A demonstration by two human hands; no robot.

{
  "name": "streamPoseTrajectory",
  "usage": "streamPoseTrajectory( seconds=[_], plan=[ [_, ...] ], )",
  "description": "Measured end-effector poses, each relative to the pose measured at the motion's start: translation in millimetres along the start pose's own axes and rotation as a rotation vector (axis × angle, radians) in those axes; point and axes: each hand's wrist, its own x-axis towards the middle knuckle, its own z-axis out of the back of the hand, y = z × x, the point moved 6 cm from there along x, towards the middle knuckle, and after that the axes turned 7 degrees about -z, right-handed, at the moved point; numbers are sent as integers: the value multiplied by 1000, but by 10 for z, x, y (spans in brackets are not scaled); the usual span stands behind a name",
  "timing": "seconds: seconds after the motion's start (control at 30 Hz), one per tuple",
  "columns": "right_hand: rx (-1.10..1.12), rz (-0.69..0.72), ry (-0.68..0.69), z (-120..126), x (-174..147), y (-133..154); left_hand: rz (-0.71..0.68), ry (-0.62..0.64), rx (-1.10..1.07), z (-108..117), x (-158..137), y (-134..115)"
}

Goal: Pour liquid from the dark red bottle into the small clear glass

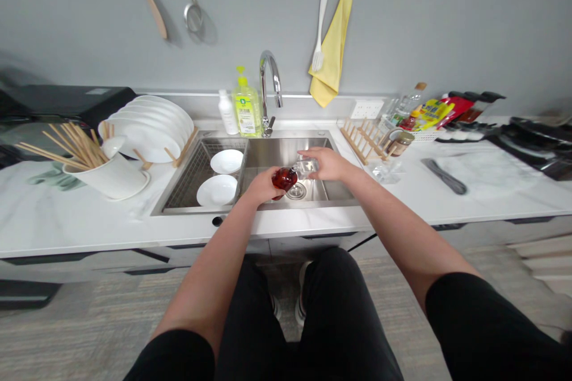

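Over the right basin of the steel sink (pixel 330 190), my left hand (pixel 263 186) grips a reddish-brown see-through bottle or jar (pixel 285 180). My right hand (pixel 328 164) is wrapped round a small clear bottle (pixel 306 167), tilted sideways with its neck at the brown container. Whether the two touch, and whether liquid runs between them, I cannot tell. Below them shows the drain (pixel 296 191). Two white bowls (pixel 217 190) sit in the left basin on a wire rack. Behind the basin stands the chrome faucet (pixel 270 83).
Left of the sink are racked white plates (pixel 156 125) and a white holder (pixel 109 180) with chopsticks. Behind it stand a yellow-green pump bottle (pixel 247 108) and a white bottle (pixel 227 113). On the right are a wooden rack (pixel 364 141), a jar (pixel 401 144) and several bottles.
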Motion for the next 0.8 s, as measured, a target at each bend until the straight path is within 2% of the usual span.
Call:
streamPoseTrajectory(
  seconds=[0.8],
  plan=[
    [-19,-8,3,19,19,10,9,5,5,9,-6,-26]
  ],
)
